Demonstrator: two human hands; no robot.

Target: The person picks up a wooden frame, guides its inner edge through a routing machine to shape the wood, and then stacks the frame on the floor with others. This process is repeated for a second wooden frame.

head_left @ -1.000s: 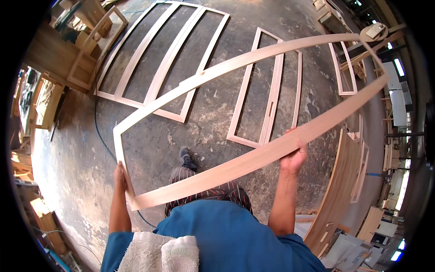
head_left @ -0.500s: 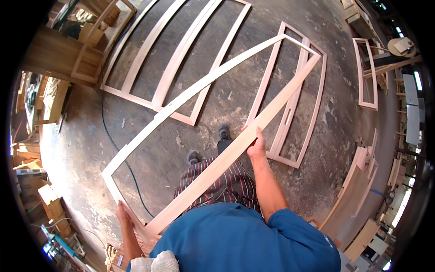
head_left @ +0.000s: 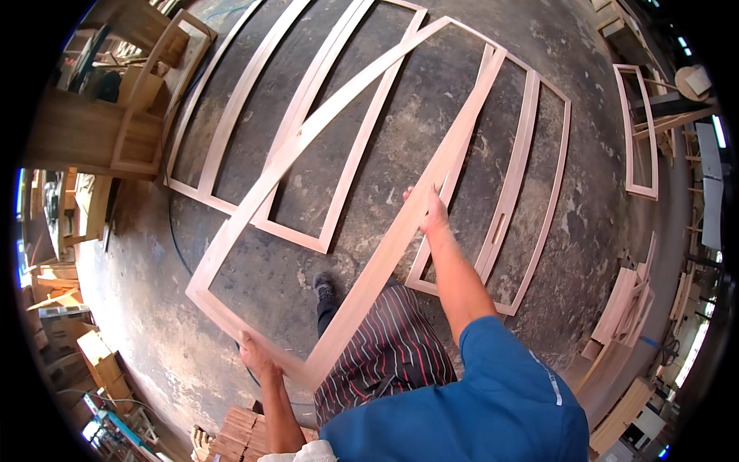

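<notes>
I hold a long pale wooden frame [head_left: 368,285] above the floor, its far end pointing away from me. My left hand [head_left: 258,356] is closed round the short near rail. My right hand [head_left: 433,213] grips the long right side piece about midway, with the thumb on top. Below the held frame, more pale wooden frames [head_left: 291,237] lie flat on the floor to the left. On the right lie similar frames [head_left: 517,179], one with a narrow slot in its side piece. The held frame covers parts of both groups.
A dark hose [head_left: 178,248] runs over the stained concrete floor [head_left: 146,308]. Wooden cabinetry [head_left: 92,135] stands at the far left. Another frame [head_left: 652,154] leans at the far right. Boards [head_left: 616,308] are stacked on the right, and a stack of reddish wood strips [head_left: 239,435] sits beside my left forearm.
The held frame has swung to point more directly away from me, its near end shifting right and its far end left. Both hands keep hold. Floor frames appear lower in view on the left.
</notes>
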